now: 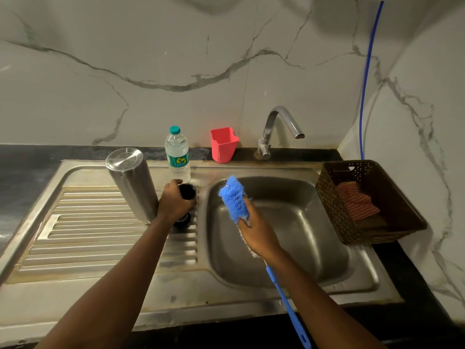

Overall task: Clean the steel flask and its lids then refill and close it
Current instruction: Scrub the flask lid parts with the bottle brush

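The steel flask stands upside down on the ribbed drainboard, its base facing up. Just right of it my left hand grips a black lid from the side. A second dark lid part sits under that hand, mostly hidden. My right hand holds a blue bottle brush near its bristle head, above the sink basin. The brush's long blue handle runs back under my forearm.
A clear plastic water bottle with a teal cap stands behind the lid. A red plastic cup and the tap are at the back. A brown basket holding a checked cloth sits right of the basin.
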